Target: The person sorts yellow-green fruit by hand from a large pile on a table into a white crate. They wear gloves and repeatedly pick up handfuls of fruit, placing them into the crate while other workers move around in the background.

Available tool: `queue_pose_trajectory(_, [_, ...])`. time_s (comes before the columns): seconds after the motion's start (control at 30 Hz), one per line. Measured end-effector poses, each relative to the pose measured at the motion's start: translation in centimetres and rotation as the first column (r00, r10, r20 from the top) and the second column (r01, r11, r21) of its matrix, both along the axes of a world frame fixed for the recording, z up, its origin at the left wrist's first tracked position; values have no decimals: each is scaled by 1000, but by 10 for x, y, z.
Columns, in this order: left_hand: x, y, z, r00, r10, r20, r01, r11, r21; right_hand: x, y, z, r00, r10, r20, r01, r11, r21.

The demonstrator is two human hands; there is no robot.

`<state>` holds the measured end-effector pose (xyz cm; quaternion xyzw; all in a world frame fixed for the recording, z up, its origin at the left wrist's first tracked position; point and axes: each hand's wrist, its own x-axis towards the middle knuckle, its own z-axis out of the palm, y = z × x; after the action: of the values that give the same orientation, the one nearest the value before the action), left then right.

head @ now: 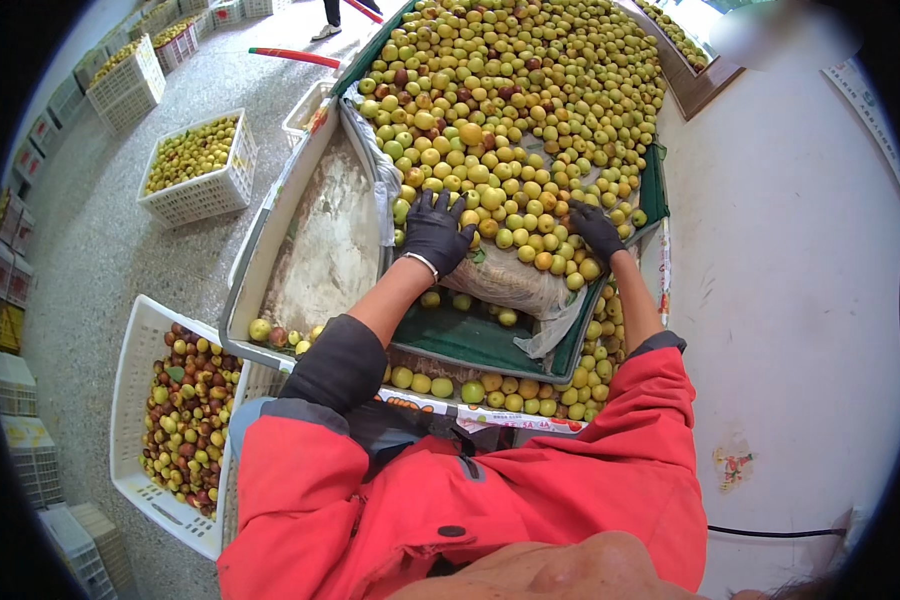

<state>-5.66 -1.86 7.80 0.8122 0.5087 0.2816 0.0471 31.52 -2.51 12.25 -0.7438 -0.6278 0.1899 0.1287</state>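
Note:
A large heap of green, yellow and reddish jujube-like fruits (495,135) covers the sloping sorting table. My left hand (439,231), in a black glove, rests with spread fingers on the heap's near left edge. At the near right edge my right hand (596,229), also black-gloved, touches fruits; its fingertips are partly hidden among them, and whether it grips one is unclear. Between and below the hands lies a padded roll wrapped in clear plastic (514,281). Under it is a green-lined tray (450,337) with a few fruits. A lower channel of fruits (525,390) runs along the near and right sides.
A grey-rimmed side trough (322,240) holds several fruits at its near end. White plastic crates of fruit stand on the floor, one close at left (131,420) and one farther off (202,191). A wall (780,262) rises at right. A person's leg (331,15) shows at the top.

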Motion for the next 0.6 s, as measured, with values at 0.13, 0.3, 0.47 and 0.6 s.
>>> queue_pose_trajectory(0.13, [3, 0, 9, 999, 45, -10, -46, 996, -73, -18, -15, -5, 998, 65, -22, -62, 993, 96])
queue_pose_trajectory(0.3, [7, 3, 13, 997, 79, -5, -79, 993, -92, -46, -47, -16, 966, 138, 219, -164, 981, 105])
queue_pose_trajectory(0.47, [3, 3, 1, 997, 82, 1, -82, 995, -62, -123, -93, -2, 956, 277, 100, -290, 943, 165])
queue_pose_trajectory(0.6, [5, -1, 11, 994, 103, -26, -106, 989, -99, -141, -103, 33, 884, 458, 94, -457, 889, -32])
